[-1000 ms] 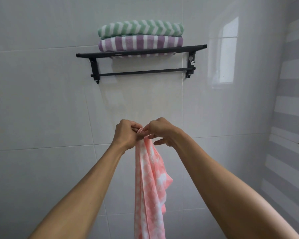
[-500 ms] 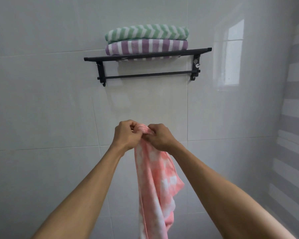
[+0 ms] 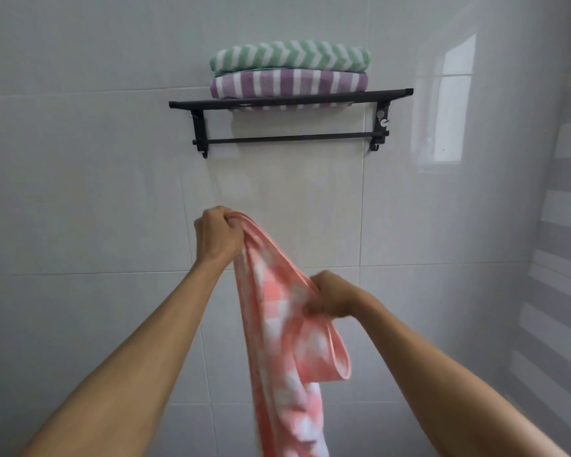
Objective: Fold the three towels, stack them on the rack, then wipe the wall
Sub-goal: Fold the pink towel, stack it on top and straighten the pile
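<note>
Below the black wall rack (image 3: 290, 101), where the green chevron towel (image 3: 290, 56) lies folded on the purple striped towel (image 3: 289, 83), the pink checked towel (image 3: 277, 324) hangs with its long axis running down out of view. The left hand (image 3: 216, 237) grips its top corner up high, while the right hand (image 3: 332, 296) pinches the edge lower and to the right. Half a second ago both hands met at the top; the right has since slid down the edge, so the next fold likely starts from it.

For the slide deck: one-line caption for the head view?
Both hands, left hand and right hand, grip pink towel below rack holding two folded towels.
</note>
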Motion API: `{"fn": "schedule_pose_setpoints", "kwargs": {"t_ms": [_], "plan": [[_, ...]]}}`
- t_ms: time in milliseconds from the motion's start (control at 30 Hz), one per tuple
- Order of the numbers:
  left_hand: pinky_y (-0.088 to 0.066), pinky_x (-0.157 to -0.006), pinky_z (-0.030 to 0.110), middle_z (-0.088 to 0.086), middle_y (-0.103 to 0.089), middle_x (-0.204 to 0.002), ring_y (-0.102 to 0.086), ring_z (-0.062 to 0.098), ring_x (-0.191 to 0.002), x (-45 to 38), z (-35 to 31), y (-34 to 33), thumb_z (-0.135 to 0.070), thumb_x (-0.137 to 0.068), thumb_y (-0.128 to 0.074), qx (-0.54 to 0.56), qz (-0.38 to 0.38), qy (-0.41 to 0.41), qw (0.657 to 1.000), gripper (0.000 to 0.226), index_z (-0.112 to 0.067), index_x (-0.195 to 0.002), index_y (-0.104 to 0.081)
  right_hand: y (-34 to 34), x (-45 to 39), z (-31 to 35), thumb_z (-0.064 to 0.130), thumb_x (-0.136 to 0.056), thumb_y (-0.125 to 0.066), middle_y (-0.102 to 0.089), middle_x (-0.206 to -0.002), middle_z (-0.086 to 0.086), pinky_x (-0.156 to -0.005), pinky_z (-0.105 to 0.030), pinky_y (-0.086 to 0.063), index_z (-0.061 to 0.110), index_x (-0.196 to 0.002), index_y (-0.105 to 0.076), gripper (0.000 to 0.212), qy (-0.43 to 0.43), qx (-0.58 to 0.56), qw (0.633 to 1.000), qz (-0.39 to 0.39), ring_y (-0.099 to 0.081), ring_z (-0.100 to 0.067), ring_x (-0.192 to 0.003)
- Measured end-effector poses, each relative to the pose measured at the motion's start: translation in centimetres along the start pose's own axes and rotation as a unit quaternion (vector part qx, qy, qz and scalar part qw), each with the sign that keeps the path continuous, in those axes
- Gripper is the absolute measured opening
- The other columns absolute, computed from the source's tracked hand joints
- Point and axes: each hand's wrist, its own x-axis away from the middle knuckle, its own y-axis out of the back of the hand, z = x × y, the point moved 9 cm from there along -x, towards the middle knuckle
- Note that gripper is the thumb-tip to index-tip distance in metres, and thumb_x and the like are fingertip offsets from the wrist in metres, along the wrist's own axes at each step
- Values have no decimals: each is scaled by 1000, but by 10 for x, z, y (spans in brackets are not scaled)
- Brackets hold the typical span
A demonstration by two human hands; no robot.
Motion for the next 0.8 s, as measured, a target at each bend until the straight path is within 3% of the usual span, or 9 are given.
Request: {"fn": "schedule_pose_setpoints", "kwargs": {"t_ms": [67, 167, 300, 400, 467, 567, 667, 733, 800], "plan": [[-49, -89, 34, 21, -74, -102, -67, 39, -101, -9, 8, 7, 1, -87, -46, -13, -3, 3, 1000, 31, 1, -95, -75, -20, 8, -29, 19, -83, -66, -71, -87, -8, -64, -32, -50, 10, -86, -71, 10, -42, 3, 999, -2, -67, -28, -83], [-49, -92, 40, 24, -73, -103, -65, 42, -104, -21, 29, 17, 0, -88, -42, -39, -4, 23, 999, 32, 2, -97, -73, -1, 11, -53, 11, -88, -54, -64, -78, -6, -59, -32, -41, 20, -69, -56, 21, -84, -11, 990, -109, -63, -31, -82], [-50, -90, 46, 31, -70, -101, -63, 49, -102, -29, 60, 31, 1, -89, -43, -86, -5, 48, 995, 27, 7, -95, -69, 68, 15, -41, 22, -97, -57, -71, -102, -13, -69, -35, -46, 27, -108, -64, 14, -80, 12, 960, -269, -66, -38, -96], [-49, -90, 48, 35, -67, -105, -62, 51, -102, -33, 76, 37, 2, -93, -44, -107, -5, 61, 992, 25, 12, -105, -64, 106, 26, -8, 32, -95, -67, -72, -100, -6, -76, -41, -52, 23, -115, -59, 22, 46, -14, 945, -323, -64, -33, -92], [-50, -90, 49, 34, -65, -110, -62, 50, -105, -34, 90, 41, 3, -92, -43, -116, -4, 88, 989, 27, 12, -110, -61, 119, 34, 14, 31, -89, -74, -70, -95, 3, -79, -40, -53, 23, -100, -63, 18, 116, -29, 940, -320, -64, -25, -89], [-48, -95, 48, 35, -63, -117, -59, 50, -111, -33, 108, 50, 0, -92, -42, -125, -9, 121, 985, 30, 11, -114, -59, 116, 32, 35, 36, -77, -86, -69, -86, 8, -76, -26, -48, 26, -80, -69, 20, 131, -42, 962, -234, -61, -6, -83], [-46, -97, 47, 36, -61, -121, -57, 50, -115, -34, 112, 55, -3, -97, -39, -127, -5, 122, 984, 31, 11, -119, -56, 106, 29, 40, 49, -66, -91, -70, -85, 8, -70, -19, -46, 29, -82, -76, 30, 122, -21, 979, -159, -62, -3, -81], [-45, -96, 48, 36, -60, -121, -56, 51, -114, -36, 111, 57, -6, -100, -37, -129, -3, 112, 985, 31, 12, -119, -55, 109, 29, 39, 56, -62, -90, -69, -88, 10, -71, -21, -48, 35, -88, -76, 35, 118, -25, 980, -158, -64, -5, -86], [-44, -96, 47, 36, -60, -120, -56, 51, -114, -38, 110, 60, -8, -102, -35, -131, 1, 94, 987, 33, 12, -119, -54, 114, 26, 37, 55, -62, -91, -68, -83, 13, -71, -20, -50, 35, -79, -74, 31, 107, -35, 981, -156, -63, -2, -79]]}}
